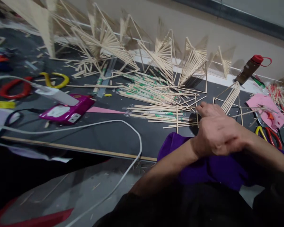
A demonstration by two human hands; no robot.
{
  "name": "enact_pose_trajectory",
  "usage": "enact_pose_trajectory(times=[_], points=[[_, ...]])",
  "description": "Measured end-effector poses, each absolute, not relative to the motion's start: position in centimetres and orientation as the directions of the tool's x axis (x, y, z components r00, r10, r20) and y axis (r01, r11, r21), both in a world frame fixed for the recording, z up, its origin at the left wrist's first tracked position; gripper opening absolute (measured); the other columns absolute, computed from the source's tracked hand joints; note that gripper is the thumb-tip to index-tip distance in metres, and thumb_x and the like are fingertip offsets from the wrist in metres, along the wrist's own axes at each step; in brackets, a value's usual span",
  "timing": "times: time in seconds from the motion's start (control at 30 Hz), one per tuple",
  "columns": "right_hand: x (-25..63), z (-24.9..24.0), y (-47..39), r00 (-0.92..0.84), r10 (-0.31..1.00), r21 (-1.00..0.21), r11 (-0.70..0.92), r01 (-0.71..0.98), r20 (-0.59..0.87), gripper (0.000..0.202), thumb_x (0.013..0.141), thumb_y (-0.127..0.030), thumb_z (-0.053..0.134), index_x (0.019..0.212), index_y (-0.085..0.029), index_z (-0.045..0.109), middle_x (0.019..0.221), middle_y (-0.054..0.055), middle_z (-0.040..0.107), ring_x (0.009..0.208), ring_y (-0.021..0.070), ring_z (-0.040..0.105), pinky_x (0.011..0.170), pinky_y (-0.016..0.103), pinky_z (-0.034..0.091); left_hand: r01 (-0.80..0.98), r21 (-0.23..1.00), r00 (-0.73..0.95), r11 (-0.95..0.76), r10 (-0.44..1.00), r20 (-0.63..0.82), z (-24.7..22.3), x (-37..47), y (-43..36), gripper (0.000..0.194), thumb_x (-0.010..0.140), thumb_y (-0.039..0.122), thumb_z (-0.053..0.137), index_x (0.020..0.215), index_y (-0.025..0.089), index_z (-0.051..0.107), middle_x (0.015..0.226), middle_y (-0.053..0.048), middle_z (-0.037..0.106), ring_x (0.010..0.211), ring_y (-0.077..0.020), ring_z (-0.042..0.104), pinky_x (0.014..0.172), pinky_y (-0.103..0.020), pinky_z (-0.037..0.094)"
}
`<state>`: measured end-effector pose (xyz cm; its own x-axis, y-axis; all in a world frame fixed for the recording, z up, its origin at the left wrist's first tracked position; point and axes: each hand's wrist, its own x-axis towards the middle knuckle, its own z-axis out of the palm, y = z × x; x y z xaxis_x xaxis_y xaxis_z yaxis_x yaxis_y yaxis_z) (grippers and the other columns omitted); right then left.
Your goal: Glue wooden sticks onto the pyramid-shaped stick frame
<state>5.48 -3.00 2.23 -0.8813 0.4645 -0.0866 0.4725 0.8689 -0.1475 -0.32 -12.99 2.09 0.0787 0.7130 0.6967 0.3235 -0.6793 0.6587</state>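
My left hand [221, 135] is curled closed and lies across my right wrist, slightly blurred; whatever its fingers hold is hidden. Just beyond it my right hand [209, 110] is partly covered, its visible fingers bunched together near a thin upright wooden stick [197, 117]. I cannot make out what is in them. Close by to the right stands a small frame of wooden sticks [230, 97] with a slanted row of sticks. To the left lie loose wooden sticks [156, 117] and green-printed wrapped sticks [144, 86]. Purple cloth [171, 143] is below my hands.
Twisted stick models [161, 55] line the wall. A dark bottle with a red cap [248, 69] stands at the back right, near pink paper [266, 108] and scissors [272, 137]. On the left are a magenta device [67, 110], a white cable [104, 122] and a red-handled tool [15, 88].
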Motion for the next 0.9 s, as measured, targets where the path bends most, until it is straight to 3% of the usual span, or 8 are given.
enact_pose_trajectory(times=[0.1, 0.17, 0.37, 0.63, 0.8, 0.9], points=[[3.8, 2.3, -3.0, -0.832, 0.531, 0.109, 0.847, 0.520, -0.161, 0.034, 0.092, -0.007, 0.036, 0.109, -0.011, 0.065, 0.110, 0.020, 0.063, 0.090, 0.0303, 0.068, 0.067, 0.038, 0.050, 0.365, 0.546, 0.194, -0.754, 0.635, 0.748, 1.6, -0.1, -13.8, 0.042, 0.089, 0.054, 0.057, 0.059, 0.026, 0.061, 0.057, 0.000, 0.066, 0.055, -0.0156, 0.059, 0.062, -0.033, 0.047], [2.9, 2.3, -3.0, -0.827, 0.536, 0.208, 0.840, 0.501, -0.171, 0.038, 0.093, -0.007, 0.032, 0.115, -0.011, 0.063, 0.114, 0.020, 0.062, 0.099, 0.0328, 0.068, 0.069, 0.039, 0.053, 0.384, 0.478, 0.203, -0.790, 0.577, 0.791, 0.4, 0.1, -13.9, 0.044, 0.092, 0.051, 0.055, 0.057, 0.025, 0.060, 0.054, 0.000, 0.064, 0.052, -0.0143, 0.056, 0.060, -0.032, 0.044], [2.8, 2.1, -2.6, -0.796, 0.586, 0.258, 0.801, 0.541, -0.151, 0.036, 0.090, -0.004, 0.034, 0.107, -0.009, 0.066, 0.109, 0.020, 0.064, 0.096, 0.0331, 0.070, 0.067, 0.036, 0.051, 0.494, 0.395, 0.347, -0.775, 0.592, 0.727, -3.8, 1.9, -14.3, 0.053, 0.089, 0.056, 0.058, 0.048, 0.022, 0.053, 0.043, 0.001, 0.050, 0.045, -0.0122, 0.046, 0.051, -0.032, 0.032], [2.6, 2.3, -2.3, -0.756, 0.630, 0.313, 0.764, 0.564, -0.176, 0.036, 0.090, -0.004, 0.035, 0.106, -0.011, 0.068, 0.108, 0.019, 0.067, 0.092, 0.0304, 0.070, 0.061, 0.032, 0.042, 0.517, 0.417, 0.396, -0.747, 0.641, 0.658, -4.3, 2.4, -14.3, 0.054, 0.094, 0.052, 0.050, 0.052, 0.021, 0.062, 0.050, -0.003, 0.060, 0.051, -0.0152, 0.056, 0.048, -0.032, 0.027], [3.3, 2.7, -3.4, -0.860, 0.398, 0.255, 0.910, 0.326, -0.319, 0.027, 0.093, -0.009, 0.044, 0.104, -0.016, 0.068, 0.105, 0.011, 0.067, 0.086, 0.0208, 0.065, 0.056, 0.028, 0.029, 0.533, 0.417, 0.402, -0.736, 0.654, 0.640, -4.5, 2.4, -14.3, 0.054, 0.096, 0.050, 0.046, 0.056, 0.021, 0.067, 0.051, -0.005, 0.062, 0.053, -0.0164, 0.059, 0.048, -0.032, 0.028], [4.3, 2.1, -3.5, -0.894, 0.323, 0.214, 0.940, 0.265, -0.310, 0.022, 0.098, -0.014, 0.046, 0.106, -0.016, 0.066, 0.102, 0.009, 0.066, 0.082, 0.0171, 0.061, 0.057, 0.028, 0.025, 0.544, 0.421, 0.415, -0.725, 0.669, 0.617, -4.5, 2.3, -14.3, 0.054, 0.096, 0.051, 0.046, 0.057, 0.021, 0.068, 0.051, -0.005, 0.063, 0.054, -0.0166, 0.060, 0.049, -0.032, 0.029]])
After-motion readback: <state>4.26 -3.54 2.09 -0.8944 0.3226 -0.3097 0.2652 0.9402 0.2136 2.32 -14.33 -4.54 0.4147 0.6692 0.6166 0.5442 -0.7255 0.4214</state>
